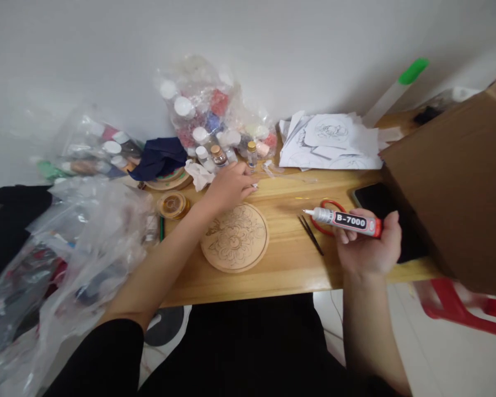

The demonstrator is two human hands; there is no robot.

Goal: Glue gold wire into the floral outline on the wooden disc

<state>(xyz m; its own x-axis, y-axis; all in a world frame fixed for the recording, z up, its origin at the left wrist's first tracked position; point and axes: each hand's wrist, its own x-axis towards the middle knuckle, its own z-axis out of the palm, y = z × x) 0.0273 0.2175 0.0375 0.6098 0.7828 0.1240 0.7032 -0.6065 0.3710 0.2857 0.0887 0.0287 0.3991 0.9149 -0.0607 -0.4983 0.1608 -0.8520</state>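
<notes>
In my right hand (370, 251) lies a tube of B-7000 glue (349, 220), fingers curled round its red end and its thin nozzle pointing left. My left hand (233, 184) reaches across to the far side of the table, fingers bent together. At its fingertips shows a small white piece (254, 186), too small to name. Below that hand is a round wooden board (235, 248) with a flower pattern drawn in dark lines. Black tweezers (312, 236) and red-handled scissors (323, 223) lie beside the tube; the tube and hand partly hide the scissors.
Small bottles (219, 156) and bags of coloured jars (202, 110) stand along the wall. Paper drawings (330, 140) lie at the back. A cardboard box (454, 176) and dark phone (374, 198) are right; a thread spool (173, 205) and plastic bags (74, 248) are left.
</notes>
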